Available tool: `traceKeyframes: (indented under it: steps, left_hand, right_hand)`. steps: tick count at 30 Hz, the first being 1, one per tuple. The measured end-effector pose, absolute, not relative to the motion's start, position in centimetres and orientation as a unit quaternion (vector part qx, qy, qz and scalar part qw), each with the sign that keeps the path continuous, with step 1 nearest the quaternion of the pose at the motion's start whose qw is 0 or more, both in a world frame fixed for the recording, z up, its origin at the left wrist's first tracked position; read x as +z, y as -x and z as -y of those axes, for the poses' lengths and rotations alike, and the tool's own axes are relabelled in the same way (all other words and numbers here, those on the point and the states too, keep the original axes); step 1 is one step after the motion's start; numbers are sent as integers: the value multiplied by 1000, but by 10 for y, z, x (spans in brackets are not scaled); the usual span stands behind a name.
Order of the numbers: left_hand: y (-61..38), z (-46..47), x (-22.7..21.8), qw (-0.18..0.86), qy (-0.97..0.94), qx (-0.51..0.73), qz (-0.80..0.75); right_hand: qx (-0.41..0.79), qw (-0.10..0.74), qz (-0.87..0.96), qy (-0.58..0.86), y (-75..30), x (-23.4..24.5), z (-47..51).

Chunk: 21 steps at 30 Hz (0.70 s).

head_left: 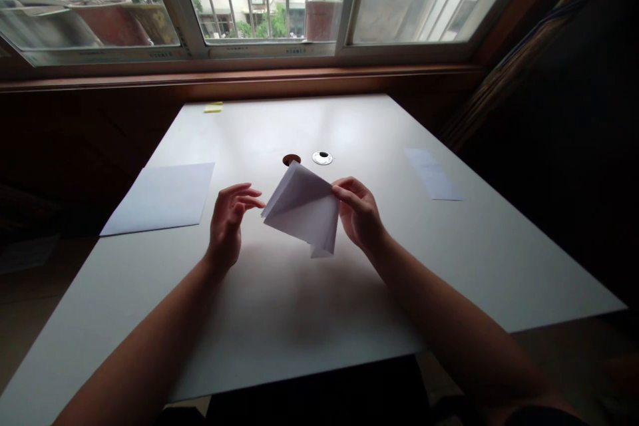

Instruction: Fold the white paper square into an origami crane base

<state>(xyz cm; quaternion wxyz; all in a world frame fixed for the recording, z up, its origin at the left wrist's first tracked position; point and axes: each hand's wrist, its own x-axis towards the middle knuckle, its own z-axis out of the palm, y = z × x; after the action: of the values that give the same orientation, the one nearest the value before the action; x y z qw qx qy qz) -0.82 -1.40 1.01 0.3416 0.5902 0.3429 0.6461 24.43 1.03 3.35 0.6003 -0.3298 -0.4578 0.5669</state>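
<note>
Within right hand [362,216]: paper [303,205], folded, pinched at one corner. Left of grip: left hand [227,229], fingers parted. Beyond grip: ring [317,160].

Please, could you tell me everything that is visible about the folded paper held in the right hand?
The folded paper is plain, whitish and thin-looking, with layered folds, a pointed top corner and a small flap sticking out below. It is held tilted above the white table, its top corner overlapping the dark hole in view. The right hand pinches its right corner; the left hand is at its left edge, but whether it touches is unclear.
</note>
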Motion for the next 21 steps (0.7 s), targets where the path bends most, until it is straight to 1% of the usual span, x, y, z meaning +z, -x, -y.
traceKeyframes:
  steps: [2, 5, 8, 10, 14, 21]
  left_hand:
    - [8, 11, 8, 440, -550, 630, -327]
    - [8, 8, 4, 573, -503, 571, -305]
    - [10, 9, 2, 648, -488, 494, -312]
    - [11, 10, 3, 666, -494, 446, -336]
    - [11, 12, 7, 649, -523, 386, -395]
    - [11, 10, 3, 593, -564, 394, -418]
  right_hand:
    - [621, 560, 442, 323, -246, 34, -11]
    - [682, 481, 441, 329, -248, 33, -11]
    - [709, 402, 464, 348, -248, 28, -12]
    - [705, 368, 486, 362, -247, 26, -12]
    - [679, 351, 519, 383, -245, 24, -12]
    - [665, 350, 531, 391, -243, 25, -12]
